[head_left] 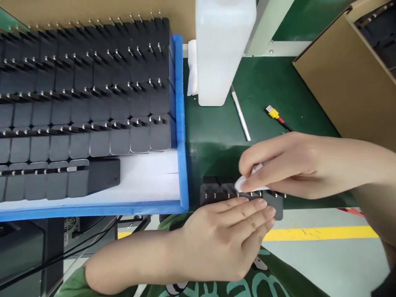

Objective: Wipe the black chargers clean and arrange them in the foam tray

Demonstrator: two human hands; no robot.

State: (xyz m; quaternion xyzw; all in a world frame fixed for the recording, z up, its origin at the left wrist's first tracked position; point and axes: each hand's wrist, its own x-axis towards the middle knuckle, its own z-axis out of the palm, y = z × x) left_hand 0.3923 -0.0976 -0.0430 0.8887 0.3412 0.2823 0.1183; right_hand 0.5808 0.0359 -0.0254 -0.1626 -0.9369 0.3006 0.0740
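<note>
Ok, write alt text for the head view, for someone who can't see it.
Two bare hands work on a short row of black plug adapters at a green bench's edge: the left hand steadies them, the right hand presses a white cloth on top. A blue tray of adapters sits left.

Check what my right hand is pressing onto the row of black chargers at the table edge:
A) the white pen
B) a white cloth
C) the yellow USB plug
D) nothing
B: the right hand pinches a white cloth against the chargers, while the USB plug and pen lie apart on the green mat.
</note>
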